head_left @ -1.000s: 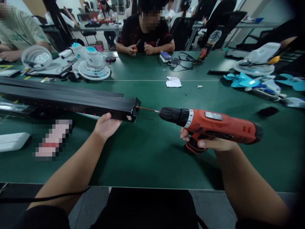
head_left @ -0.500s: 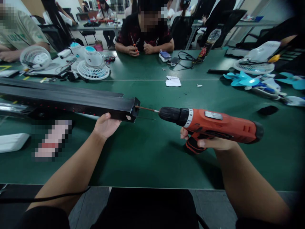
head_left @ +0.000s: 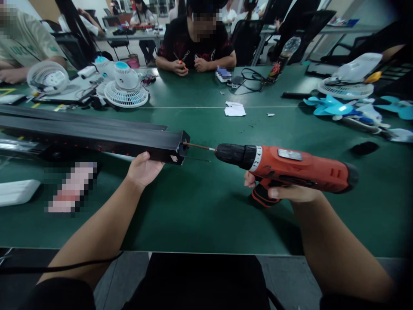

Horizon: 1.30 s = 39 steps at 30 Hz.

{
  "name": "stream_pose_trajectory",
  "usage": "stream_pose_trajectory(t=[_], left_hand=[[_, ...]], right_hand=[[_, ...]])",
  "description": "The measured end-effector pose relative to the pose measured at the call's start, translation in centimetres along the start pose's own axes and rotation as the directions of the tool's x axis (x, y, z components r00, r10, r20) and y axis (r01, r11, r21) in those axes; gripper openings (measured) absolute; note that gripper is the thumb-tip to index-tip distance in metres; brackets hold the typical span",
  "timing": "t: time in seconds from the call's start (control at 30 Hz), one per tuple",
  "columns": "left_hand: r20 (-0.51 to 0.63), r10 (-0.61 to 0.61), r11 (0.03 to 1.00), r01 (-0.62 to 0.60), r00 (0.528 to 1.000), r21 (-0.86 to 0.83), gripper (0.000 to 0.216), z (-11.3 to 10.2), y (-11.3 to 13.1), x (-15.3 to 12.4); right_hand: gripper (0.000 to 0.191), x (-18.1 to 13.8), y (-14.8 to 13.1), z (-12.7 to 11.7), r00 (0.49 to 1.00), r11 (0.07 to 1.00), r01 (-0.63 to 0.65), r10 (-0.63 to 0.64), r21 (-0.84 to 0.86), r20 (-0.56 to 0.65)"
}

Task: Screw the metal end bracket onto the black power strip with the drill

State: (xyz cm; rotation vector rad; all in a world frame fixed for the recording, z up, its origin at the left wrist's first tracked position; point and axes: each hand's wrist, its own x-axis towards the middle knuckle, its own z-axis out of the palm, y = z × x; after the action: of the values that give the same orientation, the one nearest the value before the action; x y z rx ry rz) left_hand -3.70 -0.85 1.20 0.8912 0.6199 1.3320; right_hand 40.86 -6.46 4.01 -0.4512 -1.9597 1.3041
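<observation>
My right hand (head_left: pixel 285 191) is wrapped round the grip of a red cordless drill (head_left: pixel 297 168) held level over the green table (head_left: pixel 200 206). Its thin bit (head_left: pixel 198 147) touches the end face of a long black metal box (head_left: pixel 97 140) that runs off to the left. My left hand (head_left: pixel 143 170) grips the box from below, near that end, thumb up against its side.
White desk fans (head_left: pixel 124 88) and parts lie at the back left, blue fan blades (head_left: pixel 332 107) and a white fan grille (head_left: pixel 345 88) at the right. Paper scraps (head_left: pixel 235 110) sit mid-table. A person in black sits opposite with a small tool; another person's arm rests far left.
Almost nothing has moved; drill and box stay where they were. The person opposite has lowered the small tool in their hands.
</observation>
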Motion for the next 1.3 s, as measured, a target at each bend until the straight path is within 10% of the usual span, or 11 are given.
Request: stream_pose_trajectory(t=[1.3], left_hand=[[-0.057,-0.006,1.000,0.006,0.998,-0.006,0.054,0.2,-0.2,0.1]], right_hand=[[0.048,1.1,-0.9,-0.8,0.992,0.995,-0.068,0.061,0.067,0.108]])
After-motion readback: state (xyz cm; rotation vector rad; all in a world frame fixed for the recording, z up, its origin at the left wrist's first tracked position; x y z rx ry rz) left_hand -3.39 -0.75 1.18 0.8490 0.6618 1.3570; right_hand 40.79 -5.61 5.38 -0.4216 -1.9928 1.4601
